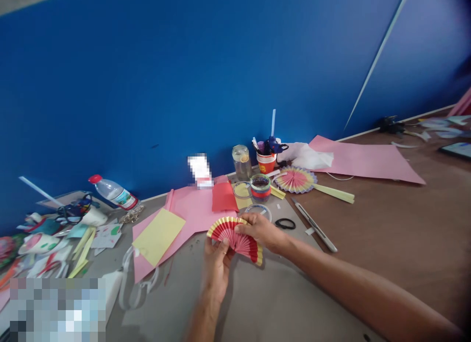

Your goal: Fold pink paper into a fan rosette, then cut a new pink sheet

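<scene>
- Centrally, we find the half-round pleated fan [245, 245] between the left hand [218, 263] and the right hand [262, 230], apparently raised over the grey part of the surface [265, 302].
- We read its long axis along the straight edge, which slants from upper left down to lower right; the red pleats and yellow rim curve upward and to the right.
- We place the left hand below, grasping the fan with its thumb near the middle, where the pleats gather; its fingers pass behind the paper, so we cannot tell how they lie.
- We place the right hand above and to the right, pinching the pleats across the curved rim, part of which it covers.
- Neither hand is the nearer, since both touch the fan; we judge the governing relation to be left at the straight edge, right at the curve.
- Outside the grasp we note the round fan [296, 179] beyond and to the right, the utility knife [314, 225] beside the right forearm, and the yellow sheet [159, 236] to the left.
</scene>
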Demonstrator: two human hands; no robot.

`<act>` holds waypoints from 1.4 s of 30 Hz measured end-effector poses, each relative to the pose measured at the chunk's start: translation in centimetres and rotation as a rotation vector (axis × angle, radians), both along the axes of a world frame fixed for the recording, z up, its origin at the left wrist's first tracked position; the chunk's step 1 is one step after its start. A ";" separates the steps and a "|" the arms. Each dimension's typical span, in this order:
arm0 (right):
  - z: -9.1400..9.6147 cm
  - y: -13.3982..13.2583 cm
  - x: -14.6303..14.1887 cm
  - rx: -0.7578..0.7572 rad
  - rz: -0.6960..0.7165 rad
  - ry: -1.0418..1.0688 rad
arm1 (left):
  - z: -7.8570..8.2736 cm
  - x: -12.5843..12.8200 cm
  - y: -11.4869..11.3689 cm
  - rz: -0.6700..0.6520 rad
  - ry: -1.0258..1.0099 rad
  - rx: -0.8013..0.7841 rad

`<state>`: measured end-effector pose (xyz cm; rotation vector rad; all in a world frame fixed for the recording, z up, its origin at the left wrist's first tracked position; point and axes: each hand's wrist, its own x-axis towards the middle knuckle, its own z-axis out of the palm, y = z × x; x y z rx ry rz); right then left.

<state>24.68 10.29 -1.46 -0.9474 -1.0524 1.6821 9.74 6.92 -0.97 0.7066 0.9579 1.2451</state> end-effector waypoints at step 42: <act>-1.3 -1.8 -3.7 0.152 -0.177 0.137 | 0.6 -0.2 -0.5 -0.015 -0.153 -0.047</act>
